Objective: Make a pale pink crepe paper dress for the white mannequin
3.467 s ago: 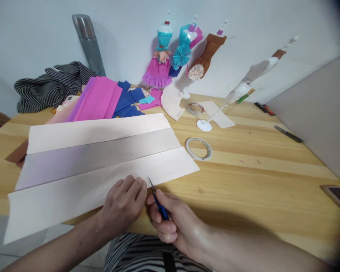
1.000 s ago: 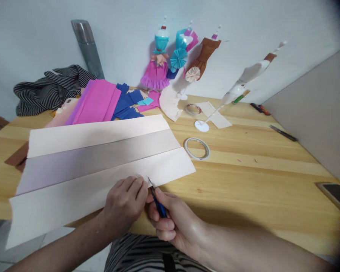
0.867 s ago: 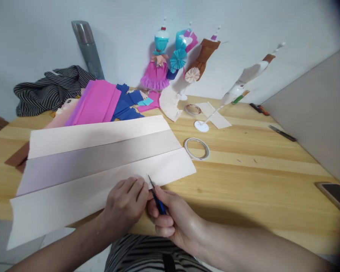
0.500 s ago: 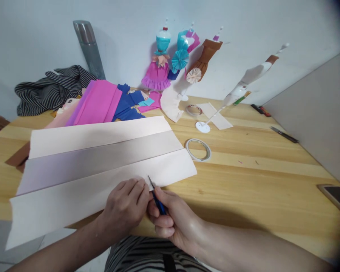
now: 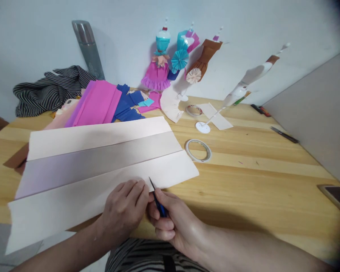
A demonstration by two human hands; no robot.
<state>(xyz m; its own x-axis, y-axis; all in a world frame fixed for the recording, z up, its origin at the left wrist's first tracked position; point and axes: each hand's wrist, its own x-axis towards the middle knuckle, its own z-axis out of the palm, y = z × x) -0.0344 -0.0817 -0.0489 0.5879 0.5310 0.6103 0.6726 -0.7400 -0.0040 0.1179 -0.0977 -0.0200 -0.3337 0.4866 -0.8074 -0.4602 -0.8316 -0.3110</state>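
The person's left hand (image 5: 127, 206) was curled over the near edge of the pale paper (image 5: 102, 149), pinching it. Just to its right, the right hand (image 5: 170, 217) gripped a blue-handled tool (image 5: 159, 204), its thin dark blade pointing away over that edge. The paper, creased into three bands, lay across the left part of the table (image 5: 252, 189), with a tape roll (image 5: 187, 152) by its right end.
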